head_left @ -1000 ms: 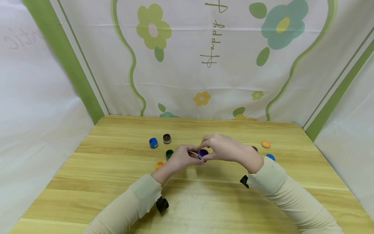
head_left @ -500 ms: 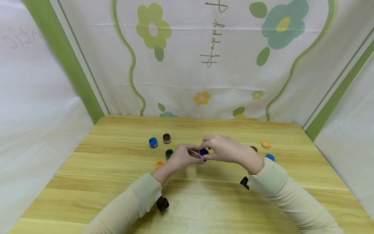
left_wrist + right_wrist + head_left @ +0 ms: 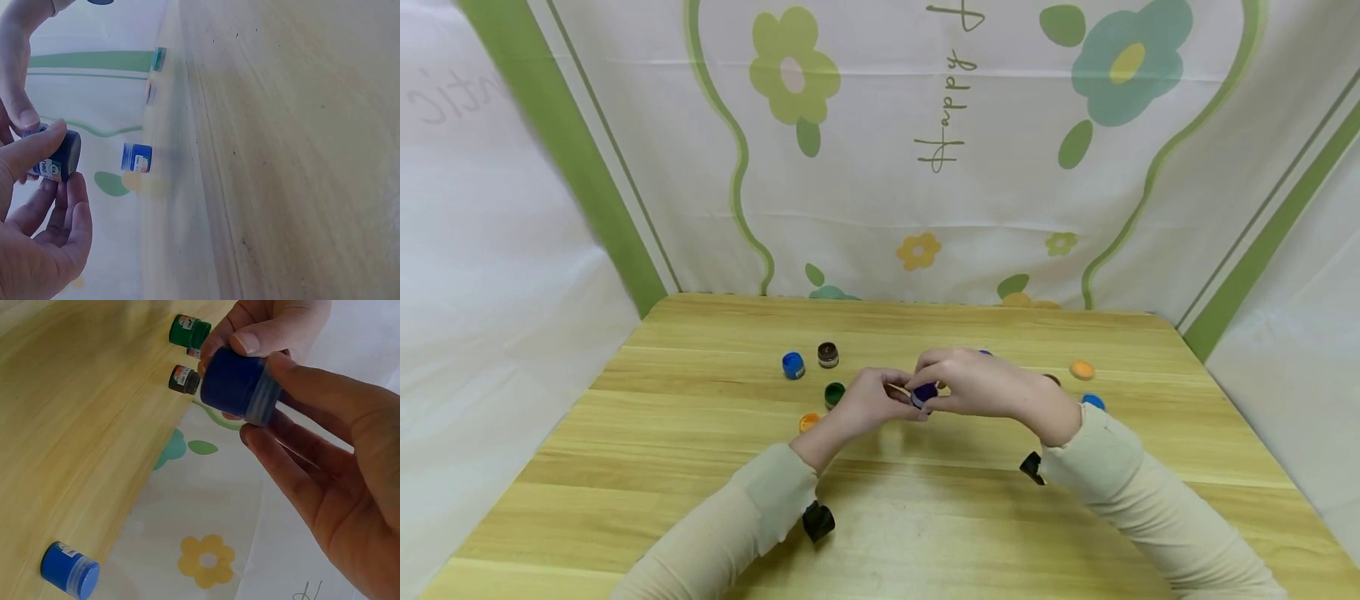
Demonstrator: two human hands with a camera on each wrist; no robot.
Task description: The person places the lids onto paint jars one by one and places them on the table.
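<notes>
Both hands meet over the middle of the table around one small dark blue-purple paint jar (image 3: pixel 924 395), raised off the wood. My left hand (image 3: pixel 871 406) grips its body with thumb and fingers; in the left wrist view a white label shows on the paint jar (image 3: pixel 60 156). My right hand (image 3: pixel 976 383) pinches the ribbed end of the paint jar (image 3: pixel 234 384) between thumb and fingertip. The right hand partly covers the jar's top in the head view, so I cannot tell whether a lid sits fully on it.
Left of the hands stand a blue jar (image 3: pixel 793 366), a brown jar (image 3: pixel 828 355), a green jar (image 3: pixel 834 395) and an orange jar (image 3: pixel 808 423). An orange lid (image 3: pixel 1082 369) and a blue lid (image 3: pixel 1093 403) lie at right. Another blue jar (image 3: pixel 136 157) appears in the left wrist view.
The right hand has turned slightly on the jar and shifted a little. Its fingers now cover more of the top. A blue thing shows behind the right hand.
</notes>
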